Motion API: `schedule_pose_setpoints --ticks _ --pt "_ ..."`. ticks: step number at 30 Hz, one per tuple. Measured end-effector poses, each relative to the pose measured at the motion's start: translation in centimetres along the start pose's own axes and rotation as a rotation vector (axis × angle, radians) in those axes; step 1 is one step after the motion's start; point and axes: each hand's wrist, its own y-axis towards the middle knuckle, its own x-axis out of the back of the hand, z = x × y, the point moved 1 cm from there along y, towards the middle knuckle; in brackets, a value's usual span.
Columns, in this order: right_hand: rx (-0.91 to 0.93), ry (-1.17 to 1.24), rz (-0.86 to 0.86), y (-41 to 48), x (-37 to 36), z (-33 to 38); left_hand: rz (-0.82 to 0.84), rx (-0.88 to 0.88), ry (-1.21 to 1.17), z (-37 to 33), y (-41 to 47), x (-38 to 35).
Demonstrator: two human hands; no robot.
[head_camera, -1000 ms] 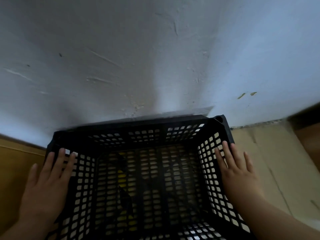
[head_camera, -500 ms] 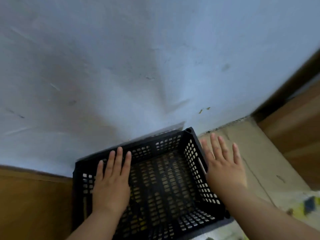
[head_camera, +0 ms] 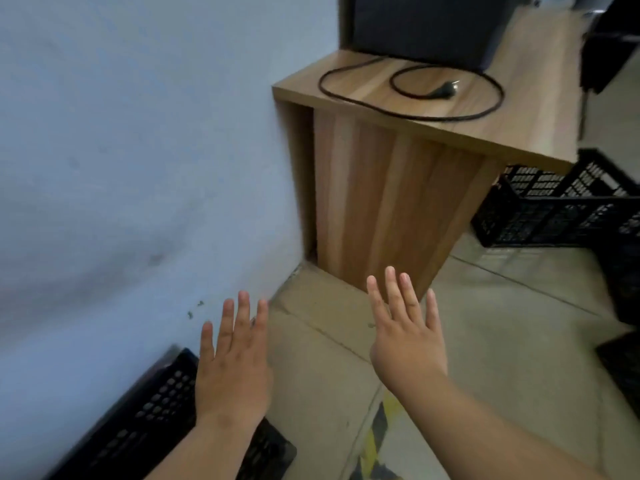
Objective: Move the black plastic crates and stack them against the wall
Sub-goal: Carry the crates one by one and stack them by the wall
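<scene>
A black perforated plastic crate [head_camera: 152, 410] sits on the floor against the pale wall [head_camera: 138, 168] at the bottom left, partly hidden by my left forearm. My left hand [head_camera: 232, 362] hovers above its right end, fingers spread, holding nothing. My right hand [head_camera: 407, 336] is raised over the bare floor, fingers apart and empty. More black crates [head_camera: 554, 209] stand at the right, beside and behind the wooden desk, and another dark crate edge [head_camera: 623, 368] shows at the far right.
A wooden desk [head_camera: 388, 202] stands against the wall ahead, with a coiled black cable [head_camera: 415, 98] and a dark box [head_camera: 422, 26] on top. The tiled floor [head_camera: 502, 341] stretches between the desk and me, with a yellow-black stripe [head_camera: 377, 431] on it.
Both hands have come off the crate and lifted with fingers spread. The view has swung right, so the crate now lies at the bottom left and the desk and other crates appear.
</scene>
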Motion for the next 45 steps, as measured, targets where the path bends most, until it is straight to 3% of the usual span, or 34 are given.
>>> schedule_pose_setpoints --ticks 5,10,18,25,34,38,45 --pt "-0.228 0.000 0.008 -2.2 2.5 -17.7 0.020 -0.231 -0.068 -18.0 3.9 0.9" --pt "-0.414 -0.094 -0.228 -5.8 2.8 -37.5 -0.059 -0.440 -0.141 -38.4 6.3 1.0" --pt "-0.741 -0.059 -0.059 -14.3 5.1 -60.7 -0.008 -0.689 -0.217 -66.3 7.0 2.1" --pt "-1.025 0.009 -0.128 -20.5 3.1 -72.0 -0.009 -0.946 -0.147 -82.0 7.6 1.7" --pt "-1.451 0.132 0.061 -25.0 -1.9 -83.2 0.130 -1.161 -0.060 -99.8 9.7 -1.1" --pt "-1.536 0.206 0.125 -25.4 -6.7 -85.9 0.104 -1.271 -0.073 -105.3 11.2 -4.8" --pt "-1.735 0.314 0.260 -25.6 -13.8 -88.7 0.163 -1.422 0.148 -111.2 13.1 -13.2"
